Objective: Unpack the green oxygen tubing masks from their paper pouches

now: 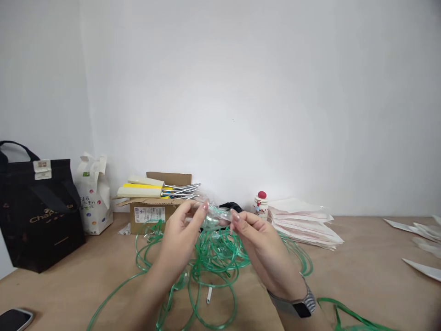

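Observation:
A clear plastic piece (214,218), rounded and see-through, is held up between my two hands above the table. My left hand (182,232) pinches its left side with thumb and fingers. On the right side, my right hand (257,236) pinches the narrower end between thumb and forefinger; a grey watch is on that wrist. Below and behind the hands lies a tangled heap of green tubing (218,250) with clear plastic parts in it. A small white stick-like piece (209,294) rests among the loops. The exact kind of the clear piece cannot be made out.
Behind my left hand stands a cardboard box (172,211) with screwdriver-like tools on it. A black bag (44,216) and a white bag (94,197) are at left. Paper sleeves (306,225) and a white bottle (261,207) stand at the back; a phone (15,319) lies front left.

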Demonstrator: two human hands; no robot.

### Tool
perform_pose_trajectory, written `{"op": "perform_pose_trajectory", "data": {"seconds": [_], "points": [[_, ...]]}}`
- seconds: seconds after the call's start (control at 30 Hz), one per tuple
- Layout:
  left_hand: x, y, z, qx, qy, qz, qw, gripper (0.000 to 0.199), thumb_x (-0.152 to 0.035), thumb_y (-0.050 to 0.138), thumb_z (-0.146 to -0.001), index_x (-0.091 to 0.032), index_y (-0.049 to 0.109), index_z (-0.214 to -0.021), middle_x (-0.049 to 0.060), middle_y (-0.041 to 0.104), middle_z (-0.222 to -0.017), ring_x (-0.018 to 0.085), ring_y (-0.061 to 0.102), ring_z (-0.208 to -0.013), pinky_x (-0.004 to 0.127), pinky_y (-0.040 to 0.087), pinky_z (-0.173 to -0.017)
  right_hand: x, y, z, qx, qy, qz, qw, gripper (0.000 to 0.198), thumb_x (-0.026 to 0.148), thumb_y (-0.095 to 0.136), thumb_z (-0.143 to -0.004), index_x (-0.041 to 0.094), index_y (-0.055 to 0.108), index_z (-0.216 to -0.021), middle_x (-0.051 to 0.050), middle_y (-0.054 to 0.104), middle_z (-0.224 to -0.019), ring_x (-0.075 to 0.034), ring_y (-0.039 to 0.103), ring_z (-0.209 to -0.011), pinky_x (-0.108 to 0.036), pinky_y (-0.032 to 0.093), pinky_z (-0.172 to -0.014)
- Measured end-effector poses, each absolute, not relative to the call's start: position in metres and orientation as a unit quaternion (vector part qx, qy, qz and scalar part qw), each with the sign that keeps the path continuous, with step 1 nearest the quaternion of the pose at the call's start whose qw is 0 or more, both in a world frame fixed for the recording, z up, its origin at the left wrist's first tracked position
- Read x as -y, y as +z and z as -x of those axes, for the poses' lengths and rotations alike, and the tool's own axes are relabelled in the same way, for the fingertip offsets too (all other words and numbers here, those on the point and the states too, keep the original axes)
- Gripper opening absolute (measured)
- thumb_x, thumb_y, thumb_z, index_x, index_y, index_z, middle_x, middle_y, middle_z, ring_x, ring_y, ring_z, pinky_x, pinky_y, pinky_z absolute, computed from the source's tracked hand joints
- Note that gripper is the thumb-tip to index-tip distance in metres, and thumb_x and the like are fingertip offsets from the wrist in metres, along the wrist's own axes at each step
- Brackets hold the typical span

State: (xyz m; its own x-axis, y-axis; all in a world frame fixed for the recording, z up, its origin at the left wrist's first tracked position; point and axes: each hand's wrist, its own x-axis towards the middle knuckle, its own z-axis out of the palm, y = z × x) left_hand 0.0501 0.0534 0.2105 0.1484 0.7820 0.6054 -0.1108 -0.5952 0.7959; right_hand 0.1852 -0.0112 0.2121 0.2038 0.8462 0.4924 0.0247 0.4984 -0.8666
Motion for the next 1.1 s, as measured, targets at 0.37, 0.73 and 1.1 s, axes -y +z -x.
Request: {"op": "perform_pose_trajectory", "data": {"seconds": [0.37, 0.73, 1.1], "points": [[-0.061, 0.212, -0.033, -0.298, 0.610, -0.685, 0.264, 0.044, -0.047, 0.050, -0.083, -0.026, 0.056, -0.121, 0.002, 0.043, -0.140, 0.023, 0.040, -0.127, 0.036, 0.031, -0.107, 0.085, 0.145, -0.337, 0.497, 0.013, 0.763, 0.413, 0.045, 0.064, 0.053, -0.067, 0.021, 0.057, -0.054, -0.004, 0.063, -0.059, -0.024, 0.060, -0.063, -0.033, 0.045, -0.064], [-0.069, 0.210, -0.029, -0.331, 0.620, -0.666, 0.250, 0.040, -0.045, 0.053, -0.082, -0.025, 0.060, -0.116, 0.002, 0.051, -0.134, 0.022, 0.042, -0.126, 0.039, 0.030, -0.108, 0.151, 0.060, -0.412, 0.523, -0.059, 0.792, 0.310, 0.042, 0.059, 0.050, -0.073, 0.026, 0.061, -0.048, -0.010, 0.069, -0.068, -0.029, 0.065, -0.066, -0.038, 0.052, -0.064], [-0.072, 0.210, -0.025, -0.328, 0.603, -0.684, 0.249, 0.039, -0.046, 0.053, -0.081, -0.025, 0.062, -0.113, 0.000, 0.054, -0.130, 0.020, 0.045, -0.123, 0.037, 0.032, -0.107, 0.149, 0.056, -0.419, 0.513, -0.048, 0.813, 0.272, 0.038, 0.043, 0.039, -0.080, 0.023, 0.070, -0.072, -0.010, 0.070, -0.078, -0.025, 0.066, -0.075, -0.034, 0.052, -0.069]]}}
